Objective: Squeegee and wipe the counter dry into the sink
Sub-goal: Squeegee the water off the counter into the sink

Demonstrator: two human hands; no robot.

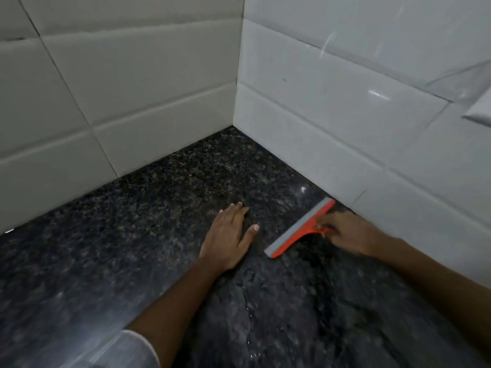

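right hand (pixel 348 232) is on the orange squeegee (pixel 301 229), fingers curled round its short handle, gripping it low against the dark speckled counter (pixel 159 208). the squeegee lies at a slant, its grey rubber edge down on the stone, far tip just beside the foot of the right-hand tiled wall (pixel 345 107), near tip pointing back toward the middle of the counter. left hand (pixel 229 235) is flat on the granite just to the left of the blade, palm down, fingers straight and close together, thumb spread out toward the squeegee's near end but not touching it, holding nothing. a white sleeve (pixel 127 351) shows at the bottom edge on the left arm. water is there on the stone: thin streaks and beads glinting in front of the hands, running down toward the lower edge of the view, and a bright wet spot close to the wall near the blade's far tip. the left tiled wall (pixel 106 88) meets the right one in the corner beyond both hands, well apart from the squeegee. the picture is a little blurred, so the finer finger placement on the handle i cannot tell.
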